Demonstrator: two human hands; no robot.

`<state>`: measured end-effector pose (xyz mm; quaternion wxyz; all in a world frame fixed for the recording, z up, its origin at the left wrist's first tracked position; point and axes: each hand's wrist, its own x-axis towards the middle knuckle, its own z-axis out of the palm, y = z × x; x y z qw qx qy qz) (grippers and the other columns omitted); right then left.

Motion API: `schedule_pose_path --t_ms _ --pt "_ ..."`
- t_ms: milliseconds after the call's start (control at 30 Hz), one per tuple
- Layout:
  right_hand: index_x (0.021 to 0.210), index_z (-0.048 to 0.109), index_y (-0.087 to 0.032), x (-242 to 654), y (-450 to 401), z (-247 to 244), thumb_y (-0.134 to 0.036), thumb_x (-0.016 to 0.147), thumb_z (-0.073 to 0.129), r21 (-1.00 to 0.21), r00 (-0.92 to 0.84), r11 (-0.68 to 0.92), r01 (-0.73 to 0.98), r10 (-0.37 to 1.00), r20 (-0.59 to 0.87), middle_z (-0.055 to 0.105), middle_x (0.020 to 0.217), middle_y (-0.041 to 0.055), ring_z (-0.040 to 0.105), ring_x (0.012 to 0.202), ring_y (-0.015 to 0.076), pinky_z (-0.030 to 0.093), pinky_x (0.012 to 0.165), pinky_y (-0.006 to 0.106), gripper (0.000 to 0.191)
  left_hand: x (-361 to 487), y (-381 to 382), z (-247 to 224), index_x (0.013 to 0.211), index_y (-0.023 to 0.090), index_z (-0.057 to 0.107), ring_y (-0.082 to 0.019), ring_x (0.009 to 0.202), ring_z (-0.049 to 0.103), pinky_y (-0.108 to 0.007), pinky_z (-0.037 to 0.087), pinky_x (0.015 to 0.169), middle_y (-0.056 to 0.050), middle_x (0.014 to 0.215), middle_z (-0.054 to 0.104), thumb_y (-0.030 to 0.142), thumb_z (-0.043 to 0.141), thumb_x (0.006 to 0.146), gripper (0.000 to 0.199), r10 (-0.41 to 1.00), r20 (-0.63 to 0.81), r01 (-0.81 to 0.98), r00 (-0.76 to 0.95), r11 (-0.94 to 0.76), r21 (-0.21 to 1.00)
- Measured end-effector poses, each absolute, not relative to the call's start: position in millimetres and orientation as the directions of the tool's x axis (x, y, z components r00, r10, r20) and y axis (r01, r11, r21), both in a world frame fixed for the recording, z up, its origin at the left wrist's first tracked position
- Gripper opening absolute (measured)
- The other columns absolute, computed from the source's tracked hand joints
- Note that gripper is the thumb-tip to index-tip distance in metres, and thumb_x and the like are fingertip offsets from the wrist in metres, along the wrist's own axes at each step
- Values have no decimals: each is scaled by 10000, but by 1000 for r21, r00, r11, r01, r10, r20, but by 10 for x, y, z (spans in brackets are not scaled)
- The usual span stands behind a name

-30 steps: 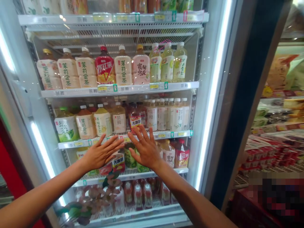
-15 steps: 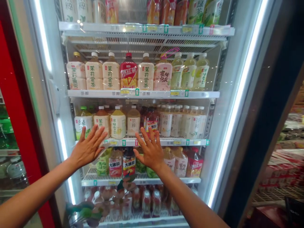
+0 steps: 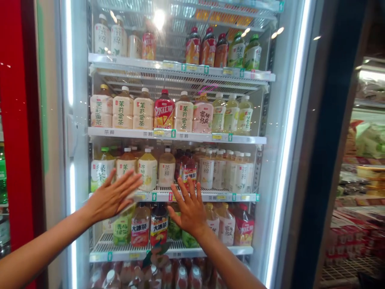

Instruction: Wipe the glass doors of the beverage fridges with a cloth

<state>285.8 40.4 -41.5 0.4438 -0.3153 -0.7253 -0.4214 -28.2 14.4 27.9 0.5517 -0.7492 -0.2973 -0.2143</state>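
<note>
**A:** Your left hand (image 3: 112, 196) and your right hand (image 3: 188, 212) are both open and empty, aren't they?

**B:** Yes. You hold both palms forward. Your left fingers lie close together and point sideways, while your right fingers fan wide and point up. Neither hand grips anything.

**A:** Are you touching the white-framed glass cooler door (image 3: 76, 180)?

**B:** Your hands are right in front of it, but I cannot tell whether your palms are on the glass.

**A:** What sits nearest your hands?

**B:** Your left fingertips overlap a plump plastic bottle of pale yellow tea (image 3: 147, 170) behind the glass. Your right fingertips cross the white shelf lip (image 3: 210, 196), just below a cluster of small red-labelled bottles (image 3: 189, 170). Between your hands, one shelf lower, stands a dark-capped plastic bottle of iced tea with a yellow-and-red label (image 3: 159, 224).

**A:** And higher up?

**B:** On the next shelf, you see a row of cream-labelled jasmine tea bottles (image 3: 123, 112) beside a red bottle of iced black tea (image 3: 164, 110).

**A:** What lies outside the door?

**B:** A glossy red panel (image 3: 18, 120) runs down your left side, and red-and-white boxes on a wire rack (image 3: 351, 237) fill the lower right.
</note>
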Motion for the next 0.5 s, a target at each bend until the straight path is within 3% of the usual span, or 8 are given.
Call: schedule_pose_path --t_ms 100,233,267,400,500 --pt "1645 222 -206 2863 399 -420 -438 935 605 329 -404 447 832 82 911 266 1698 99 88 1599 383 175 1263 684 839 -123 174 513 1645 185 13 -265 1603 -28 -598 -124 1281 -93 1704 208 498 431 1006 826 192 815 838 546 -141 -528" --pt "1633 267 -206 2867 403 -424 -439 935 613 320 -406 460 828 98 909 279 1694 101 101 1596 389 195 1258 678 813 -5 209 626 1646 241 33 -197 1607 21 -516 -92 1312 -22 1696 258 513 442 1001 811 206 591 625 780 -218 -749" --pt "1626 285 -204 2865 404 -424 -439 933 616 320 -406 461 828 99 908 279 1694 100 102 1596 389 190 1262 670 803 10 211 633 1645 254 42 -186 1607 37 -515 -92 1314 -9 1691 274 501 432 1007 787 213 575 612 790 -218 -760" --pt "1605 335 -189 2849 390 -417 -421 929 619 320 -401 472 821 79 913 280 1695 105 110 1596 387 183 1270 649 770 125 204 628 1645 192 54 -255 1608 -2 -607 -96 1291 -66 1690 269 479 438 1003 801 199 737 762 646 -129 -634" --pt "1618 300 -192 2891 353 -385 -395 934 605 325 -415 516 793 66 907 240 1709 103 135 1594 378 216 1263 637 776 304 204 623 1636 204 185 -247 1610 -6 -554 -64 1312 -32 1699 247 545 464 982 788 173 579 603 797 -167 -780"
